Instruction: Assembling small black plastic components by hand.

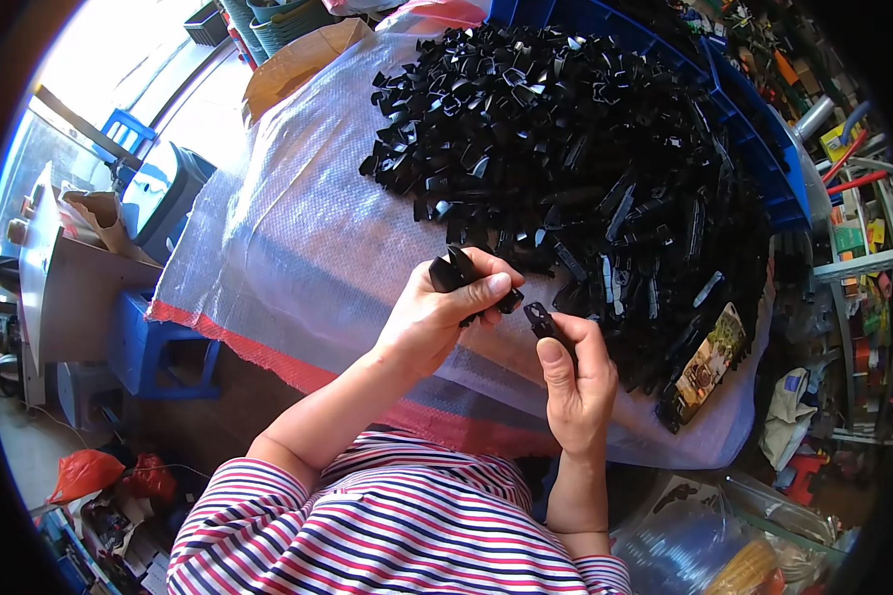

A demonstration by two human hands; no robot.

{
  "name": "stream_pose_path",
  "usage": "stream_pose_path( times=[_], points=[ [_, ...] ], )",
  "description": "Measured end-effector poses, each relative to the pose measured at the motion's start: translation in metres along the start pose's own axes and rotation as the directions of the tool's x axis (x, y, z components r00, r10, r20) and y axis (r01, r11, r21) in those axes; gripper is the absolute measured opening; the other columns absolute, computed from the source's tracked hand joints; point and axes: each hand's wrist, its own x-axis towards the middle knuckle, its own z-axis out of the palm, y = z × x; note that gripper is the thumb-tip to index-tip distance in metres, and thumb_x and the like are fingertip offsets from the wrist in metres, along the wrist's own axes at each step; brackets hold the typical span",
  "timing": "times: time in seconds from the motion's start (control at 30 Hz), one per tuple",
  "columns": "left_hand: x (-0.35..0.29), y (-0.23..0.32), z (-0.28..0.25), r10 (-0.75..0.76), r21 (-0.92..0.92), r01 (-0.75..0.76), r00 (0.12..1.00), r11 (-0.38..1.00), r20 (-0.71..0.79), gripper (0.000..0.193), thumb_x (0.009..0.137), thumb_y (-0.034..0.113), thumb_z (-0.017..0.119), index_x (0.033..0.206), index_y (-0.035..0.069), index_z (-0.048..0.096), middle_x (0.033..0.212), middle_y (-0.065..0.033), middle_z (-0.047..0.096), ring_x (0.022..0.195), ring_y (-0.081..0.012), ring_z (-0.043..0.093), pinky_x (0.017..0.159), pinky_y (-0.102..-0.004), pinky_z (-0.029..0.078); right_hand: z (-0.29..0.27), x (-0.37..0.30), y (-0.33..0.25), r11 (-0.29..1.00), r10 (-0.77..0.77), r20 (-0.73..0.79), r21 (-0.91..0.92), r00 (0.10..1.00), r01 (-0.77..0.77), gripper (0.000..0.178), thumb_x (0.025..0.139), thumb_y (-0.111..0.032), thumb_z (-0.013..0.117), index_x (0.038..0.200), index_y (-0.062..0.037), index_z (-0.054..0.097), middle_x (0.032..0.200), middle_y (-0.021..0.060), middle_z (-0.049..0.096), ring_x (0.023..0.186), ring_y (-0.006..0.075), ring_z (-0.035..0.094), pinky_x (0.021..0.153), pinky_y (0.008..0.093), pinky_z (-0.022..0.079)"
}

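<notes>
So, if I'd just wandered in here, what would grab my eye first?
Probably the big heap of small, glossy black pieces, spread on a whitish woven sheet with a red border. Just short of it, the bare left hand grips some dark, pointed pieces and the bare right hand a narrow black piece. At the heap's lower right, a flat, phone-like rectangle with a colourful face stands out.

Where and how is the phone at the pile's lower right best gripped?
Probably best to take the phone by its lower end, pinched across both long edges, coming from the person's side: it is a flat slab lying slantwise, that end points toward the person, and black pieces crowd its left.
</notes>
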Motion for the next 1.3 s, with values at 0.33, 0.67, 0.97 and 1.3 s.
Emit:
stream_pose_path(
  times=[0.33, 0.67, 0.97, 1.3],
  points=[
    [-0.008, 0.006, 0.002, 0.188, 0.443, -0.186, 0.981, 0.877, 0.039, 0.012, 0.08, 0.01, 0.066, 0.086, 0.0, 0.062, 0.081, -0.0043, 0.061, 0.066, -0.0085, 0.053, 0.059, -0.0201, 0.042, -0.001, 0.001, 0.004, 0.997, 0.074, 0.139, -0.005, 0.988, -0.074, 0.024, 0.091, -0.023, 0.054, 0.094, 0.0004, 0.056, 0.064, 0.0002, 0.051, 0.057, 0.0061, 0.042, 0.052, 0.0203, 0.036],
    [-0.023, 0.0, 0.0, 0.076, -0.002, -0.076, 0.996, 0.997, 0.052, 0.017, 0.084, 0.018, 0.06, 0.093, 0.004, 0.058, 0.098, -0.0113, 0.06, 0.083, -0.0161, 0.058, 0.062, -0.0222, 0.047, 0.035, 0.005, 0.001, 1.0, 0.022, 0.082, -0.019, 0.996, -0.02, 0.022, 0.089, -0.026, 0.055, 0.09, -0.0037, 0.051, 0.07, 0.0129, 0.057, 0.061, 0.0319, 0.059, 0.051, 0.0361, 0.046],
    [0.009, 0.034, -0.051, 0.296, -0.201, -0.278, 0.953, 0.939, 0.064, 0.025, 0.079, 0.009, 0.062, 0.103, 0.004, 0.054, 0.084, -0.0089, 0.06, 0.08, -0.0196, 0.06, 0.068, -0.0303, 0.049, 0.01, 0.046, 0.024, 0.658, -0.24, 0.139, -0.704, 0.961, 0.266, 0.022, 0.076, -0.006, 0.063, 0.098, -0.0035, 0.06, 0.087, 0.0087, 0.051, 0.081, 0.0242, 0.053, 0.071, 0.0348, 0.045],
    [0.043, 0.034, -0.049, 0.583, 0.97, -0.038, 0.793, -0.238, 0.174, 0.03, 0.064, 0.009, 0.065, 0.092, 0.006, 0.054, 0.083, -0.0115, 0.057, 0.086, -0.0304, 0.055, 0.075, -0.0399, 0.044, 0.015, 0.042, 0.023, 0.712, -0.21, 0.183, -0.645, 0.96, 0.278, 0.029, 0.068, 0.001, 0.067, 0.095, -0.0031, 0.056, 0.087, 0.0088, 0.053, 0.08, 0.0268, 0.049, 0.075, 0.0353, 0.042]
  ],
)
